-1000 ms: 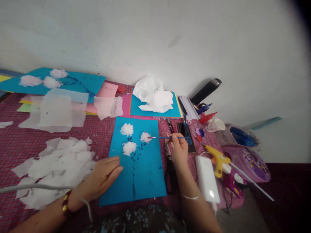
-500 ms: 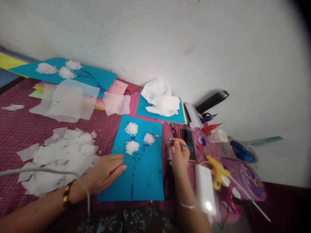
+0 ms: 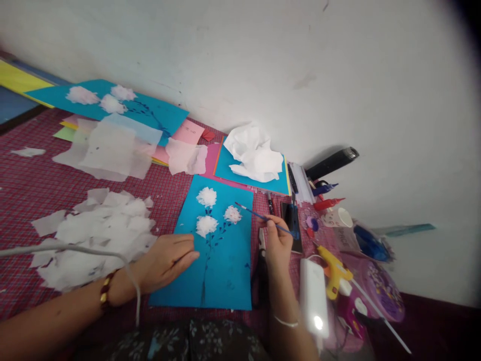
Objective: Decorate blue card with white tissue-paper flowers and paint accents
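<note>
Your right hand point(image 3: 280, 240) pinches a thin paintbrush point(image 3: 252, 212) between thumb and fingers. The brush slants, its long axis running from the right of that hand to its reddish tip, ahead and to the left. The tip sits at the far edge of the right paper flower point(image 3: 233, 215); whether they touch is unclear. Your right hand is the nearer one to this flower.

Your left hand point(image 3: 165, 260) lies on the left edge of the blue sheet point(image 3: 229, 281), its fingers bent and together; what is beneath them is hidden. Ahead and right of it are the upper flower point(image 3: 206, 196) and the lower flower point(image 3: 206, 226).

A grey cable point(image 3: 67, 247) crosses your left wrist, and torn white paper point(image 3: 105, 225) is heaped beyond that forearm. Close left of your right hand lie what look like scissors point(image 3: 262, 239); nothing visible stands between brush tip and flower.
</note>
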Available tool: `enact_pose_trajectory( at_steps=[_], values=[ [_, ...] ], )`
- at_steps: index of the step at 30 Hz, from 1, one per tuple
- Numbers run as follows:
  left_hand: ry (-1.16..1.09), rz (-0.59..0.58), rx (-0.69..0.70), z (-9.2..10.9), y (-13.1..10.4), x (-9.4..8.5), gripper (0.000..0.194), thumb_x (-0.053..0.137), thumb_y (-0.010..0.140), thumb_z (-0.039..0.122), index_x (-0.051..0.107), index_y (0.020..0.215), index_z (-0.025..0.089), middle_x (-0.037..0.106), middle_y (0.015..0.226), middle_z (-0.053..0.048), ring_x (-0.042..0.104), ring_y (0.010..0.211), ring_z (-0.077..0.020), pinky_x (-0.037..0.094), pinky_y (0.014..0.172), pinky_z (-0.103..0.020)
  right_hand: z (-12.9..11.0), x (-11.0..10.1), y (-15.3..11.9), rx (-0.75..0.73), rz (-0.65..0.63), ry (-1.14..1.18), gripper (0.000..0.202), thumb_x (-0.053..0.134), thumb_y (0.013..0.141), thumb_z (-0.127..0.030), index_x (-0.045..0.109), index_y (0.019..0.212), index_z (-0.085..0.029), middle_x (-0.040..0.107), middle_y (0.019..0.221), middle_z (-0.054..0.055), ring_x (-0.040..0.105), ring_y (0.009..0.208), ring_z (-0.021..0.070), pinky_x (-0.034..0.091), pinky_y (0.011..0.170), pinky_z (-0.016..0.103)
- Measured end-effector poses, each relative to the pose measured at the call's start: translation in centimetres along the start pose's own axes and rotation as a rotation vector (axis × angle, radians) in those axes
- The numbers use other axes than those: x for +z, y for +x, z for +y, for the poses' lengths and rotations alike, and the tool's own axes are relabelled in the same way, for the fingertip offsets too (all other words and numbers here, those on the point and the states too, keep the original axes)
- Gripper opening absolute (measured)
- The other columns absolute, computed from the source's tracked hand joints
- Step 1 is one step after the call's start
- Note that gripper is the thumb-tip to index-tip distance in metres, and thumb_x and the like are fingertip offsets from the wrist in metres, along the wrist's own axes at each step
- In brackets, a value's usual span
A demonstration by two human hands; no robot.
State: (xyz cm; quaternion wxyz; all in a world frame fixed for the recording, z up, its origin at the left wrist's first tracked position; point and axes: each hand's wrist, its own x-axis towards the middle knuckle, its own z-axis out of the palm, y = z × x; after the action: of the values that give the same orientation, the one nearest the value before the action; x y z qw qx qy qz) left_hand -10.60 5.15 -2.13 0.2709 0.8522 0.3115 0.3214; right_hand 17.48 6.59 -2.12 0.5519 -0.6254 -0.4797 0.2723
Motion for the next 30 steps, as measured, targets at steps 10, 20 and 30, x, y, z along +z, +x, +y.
enact_pose_trajectory(
  at_steps=[10, 20, 30],
  values=[
    [0.038, 0.043, -0.010, -0.2, -0.1, 0.2, 0.039, 0.035, 0.102, 0.026, 0.049, 0.068, 0.017, 0.050, 0.064, 0.001, 0.043, 0.058, -0.0130, 0.030, 0.058, -0.027, -3.9, 2.3, 0.8, -0.223, -0.240, -0.052, 0.017, 0.058, 0.091, -0.029, 0.071, 0.099, -0.024, 0.073, 0.096, 0.006, 0.068, 0.090, 0.0202, 0.052, 0.082, 0.038],
    [0.023, 0.045, -0.046, 0.5, -0.1, 0.1, 0.038, 0.039, 0.101, 0.028, 0.048, 0.065, 0.018, 0.051, 0.063, 0.001, 0.046, 0.057, -0.0129, 0.030, 0.056, -0.027, -1.0, 7.1, 0.8, -0.548, -0.417, -0.351, 0.023, 0.053, 0.093, -0.023, 0.072, 0.106, -0.025, 0.074, 0.103, 0.007, 0.066, 0.098, 0.0219, 0.047, 0.092, 0.044],
    [0.027, 0.037, -0.040, 0.0, -0.2, 0.2, 0.037, 0.038, 0.101, 0.027, 0.051, 0.067, 0.018, 0.052, 0.064, 0.002, 0.046, 0.058, -0.0127, 0.030, 0.056, -0.028, -1.1, 6.2, 0.7, -0.478, -0.312, -0.367, 0.022, 0.051, 0.094, -0.026, 0.071, 0.102, -0.022, 0.074, 0.100, 0.008, 0.067, 0.095, 0.0220, 0.048, 0.090, 0.042]
  ],
)
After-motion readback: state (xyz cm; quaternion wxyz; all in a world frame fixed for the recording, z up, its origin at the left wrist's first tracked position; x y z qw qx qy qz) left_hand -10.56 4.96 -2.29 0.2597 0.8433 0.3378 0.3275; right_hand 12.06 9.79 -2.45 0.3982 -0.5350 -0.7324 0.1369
